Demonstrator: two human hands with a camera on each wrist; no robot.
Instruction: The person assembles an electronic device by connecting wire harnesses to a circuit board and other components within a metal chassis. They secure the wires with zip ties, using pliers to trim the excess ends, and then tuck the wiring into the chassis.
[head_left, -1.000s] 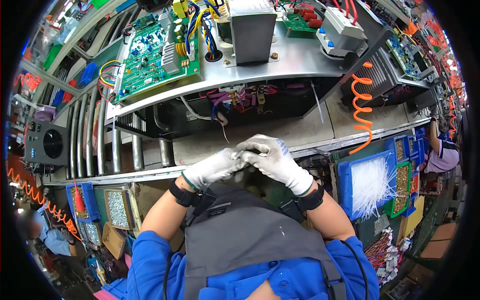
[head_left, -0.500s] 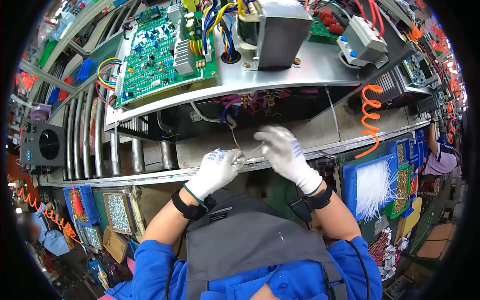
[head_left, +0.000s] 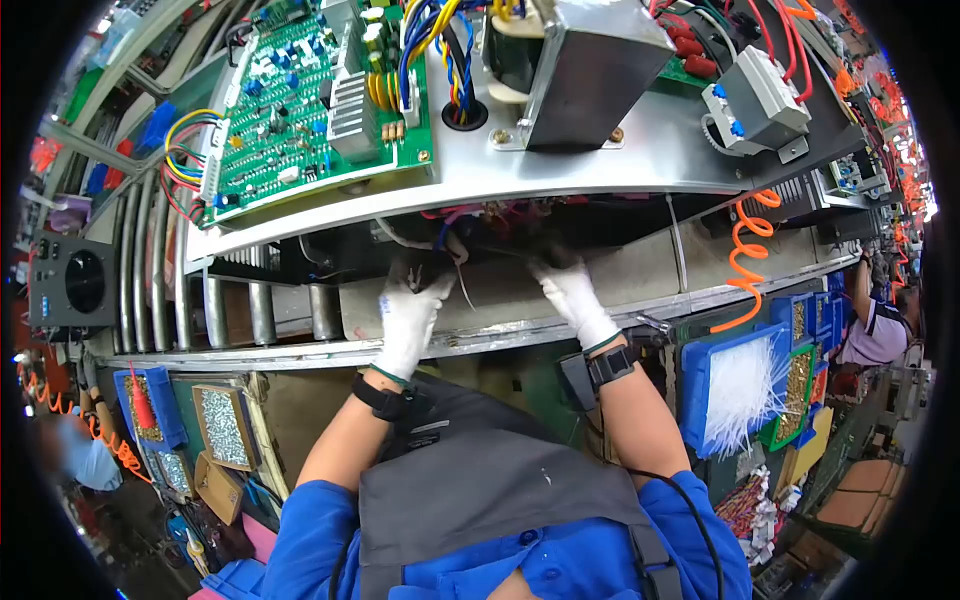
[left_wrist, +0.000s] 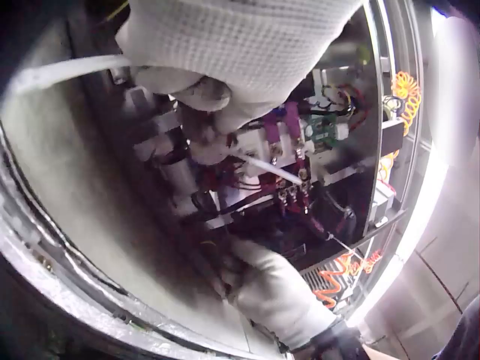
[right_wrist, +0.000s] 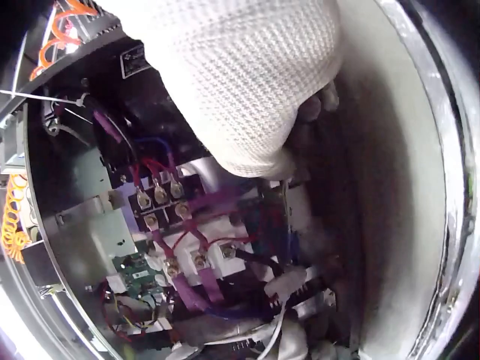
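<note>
Both gloved hands reach into the low opening of a metal electronics cabinet (head_left: 640, 160). My left hand (head_left: 408, 318) is at the left of the opening; the left wrist view shows its fingers (left_wrist: 202, 94) bent close to wires and terminals. A white cable tie tail (head_left: 466, 287) hangs just right of it, from a wire bundle (head_left: 456, 248). My right hand (head_left: 572, 298) is farther right, its fingertips lost in shadow. In the right wrist view its glove back (right_wrist: 247, 82) covers the fingers, near purple-sleeved terminals (right_wrist: 199, 259). I cannot tell what either hand holds.
On the cabinet's top sit a green circuit board (head_left: 290, 130) and a transformer (head_left: 590, 80). An orange coiled hose (head_left: 745, 260) hangs at right, above a blue bin of cable ties (head_left: 735, 385). Steel rollers (head_left: 185, 270) and screw trays (head_left: 225, 425) lie at left.
The hands were together in front of the cabinet, then drew apart near the hanging tie tail. Now both have moved forward into the opening. The head view has shifted closer to the cabinet.
</note>
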